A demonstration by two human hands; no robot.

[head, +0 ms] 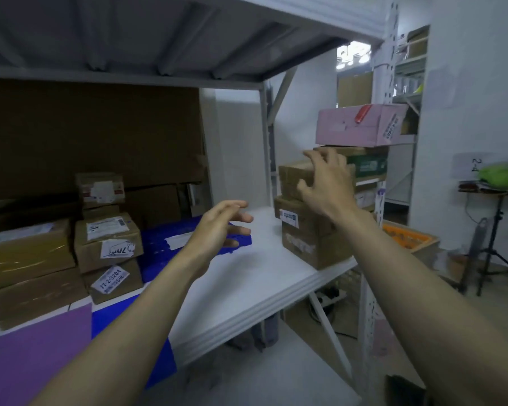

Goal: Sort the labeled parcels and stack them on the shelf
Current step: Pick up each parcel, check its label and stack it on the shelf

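— What are the fingers doing?

— The right hand (326, 183) has its fingers (314, 155) spread and bent, reaching over the near face of a small brown cardboard box (291, 177); whether they touch it I cannot tell, and they grip nothing. The left hand (220, 227) hangs over the white shelf board (247, 288) with fingers straight and loosely apart, holding nothing.

— And that small box, where does it sit?

— On top of a larger brown cardboard box with a white label (305, 238), which stands at the right end of the shelf board, near its front edge. Behind them a green-printed carton (367, 165) carries a pink cardboard box (361, 127).

— What about the other end?

— At the left end, labeled brown parcels are stacked: one marked 17-2-3204 (113, 281) at the bottom, a taped one with two white labels (107, 241) on it, and a smaller box (100, 190) higher behind. Further left lies a yellowish taped parcel (27, 253). A blue plastic mat (165, 247) lies under the left hand, a purple sheet (35, 347) at the front left corner
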